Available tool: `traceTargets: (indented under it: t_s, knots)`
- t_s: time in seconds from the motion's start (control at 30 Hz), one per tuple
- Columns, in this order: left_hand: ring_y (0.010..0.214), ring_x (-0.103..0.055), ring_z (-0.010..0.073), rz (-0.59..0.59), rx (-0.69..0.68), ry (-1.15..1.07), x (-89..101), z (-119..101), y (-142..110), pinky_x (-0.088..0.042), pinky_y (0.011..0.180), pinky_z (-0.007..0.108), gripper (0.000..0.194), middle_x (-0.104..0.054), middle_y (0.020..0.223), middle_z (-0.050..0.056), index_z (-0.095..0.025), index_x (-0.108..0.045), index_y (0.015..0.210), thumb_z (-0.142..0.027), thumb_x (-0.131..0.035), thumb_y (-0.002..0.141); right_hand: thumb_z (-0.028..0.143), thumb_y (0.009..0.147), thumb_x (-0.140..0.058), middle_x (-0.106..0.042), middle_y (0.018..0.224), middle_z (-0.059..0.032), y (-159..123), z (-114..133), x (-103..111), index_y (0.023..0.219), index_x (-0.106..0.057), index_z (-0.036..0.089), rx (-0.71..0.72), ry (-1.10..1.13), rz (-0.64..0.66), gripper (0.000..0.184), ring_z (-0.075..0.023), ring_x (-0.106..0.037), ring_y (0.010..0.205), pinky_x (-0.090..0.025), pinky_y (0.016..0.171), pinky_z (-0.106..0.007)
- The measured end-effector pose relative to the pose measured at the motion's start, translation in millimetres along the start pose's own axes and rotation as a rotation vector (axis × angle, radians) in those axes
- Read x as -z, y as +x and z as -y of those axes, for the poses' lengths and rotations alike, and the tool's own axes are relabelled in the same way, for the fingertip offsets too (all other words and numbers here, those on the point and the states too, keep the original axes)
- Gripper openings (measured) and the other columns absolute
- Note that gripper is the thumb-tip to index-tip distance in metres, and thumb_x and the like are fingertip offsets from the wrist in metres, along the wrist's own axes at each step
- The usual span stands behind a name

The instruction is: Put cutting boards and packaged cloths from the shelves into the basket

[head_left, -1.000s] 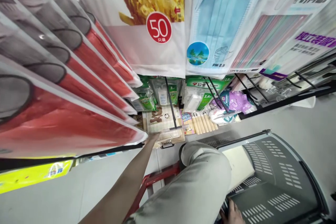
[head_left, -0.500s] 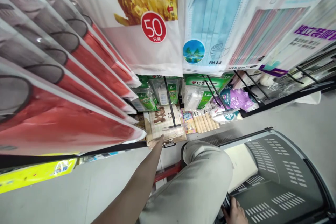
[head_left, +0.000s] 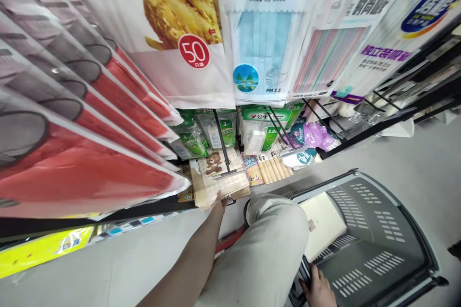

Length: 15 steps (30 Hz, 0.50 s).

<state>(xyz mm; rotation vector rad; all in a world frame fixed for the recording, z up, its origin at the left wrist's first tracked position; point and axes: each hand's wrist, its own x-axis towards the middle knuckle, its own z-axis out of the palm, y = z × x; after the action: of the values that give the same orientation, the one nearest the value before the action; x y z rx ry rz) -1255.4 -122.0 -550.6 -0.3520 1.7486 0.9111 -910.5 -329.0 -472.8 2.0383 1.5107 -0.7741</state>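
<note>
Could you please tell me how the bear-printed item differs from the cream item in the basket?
The bear-printed item shows a brown bear on pale checks; the cream item looks mostly plain, with a small mark. The bear-printed item lies below green packs, by the left hand; the cream item lies in the grey basket. Both are pale and roughly rectangular.

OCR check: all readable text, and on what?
"一次性手套": glove bag
"50只装": same
"一次性口罩": mask bag
"PM 2.5": same
"时尚" (rest blurred): straw bag
"LIFE IS GOOD": same
"独立装吸管": right bag
"公牛": green pack
"1.8": same
"3": left packs
Too blurred or small: oval logo, purple bag, yellow strip, rest.
</note>
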Motion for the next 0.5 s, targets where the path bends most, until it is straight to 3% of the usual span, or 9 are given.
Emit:
traceTargets:
  t_s: [0.17, 0.33, 0.5]
  knots:
    - [0.070, -0.057, 0.0126, 0.010, 0.053, -0.003, 6.7, -4.9, 2.1, -0.050, 0.058, 0.025, 0.026, -0.058, 0.088, 0.003, -0.010, -0.054, 0.099, -0.032, -0.049, 0.086, 0.031, 0.085, -0.034, -0.045, 0.123, -0.0176, -3.6, 3.3, 8.0, 0.126, -0.031, 0.003, -0.002, -0.025, 0.001, 0.050, -0.0297, -0.044, 0.110, -0.038, 0.087, -0.039]
    - [0.068, -0.057, 0.0128, -0.061, 0.065, 0.052, 9.9, -7.0, 1.0, -0.049, 0.056, 0.025, 0.032, -0.057, 0.086, 0.003, -0.010, -0.054, 0.096, -0.039, -0.052, 0.083, 0.029, 0.085, -0.035, -0.046, 0.123, -0.0168, -3.7, 5.4, 9.0, 0.126, -0.034, 0.004, 0.000, -0.024, -0.013, 0.048, -0.0282, -0.045, 0.109, -0.038, 0.087, -0.038]
    - [0.074, -0.056, 0.0146, -0.111, -0.042, 0.101, 24.0, -0.7, 0.9, -0.049, 0.059, 0.027, 0.030, -0.055, 0.094, 0.006, -0.011, -0.052, 0.099, -0.036, -0.054, 0.082, 0.030, 0.085, -0.037, -0.048, 0.122, -0.0164, -4.5, 5.7, 8.1, 0.125, -0.035, 0.005, 0.001, -0.008, -0.050, 0.048, -0.0283, -0.046, 0.108, -0.039, 0.086, -0.038]
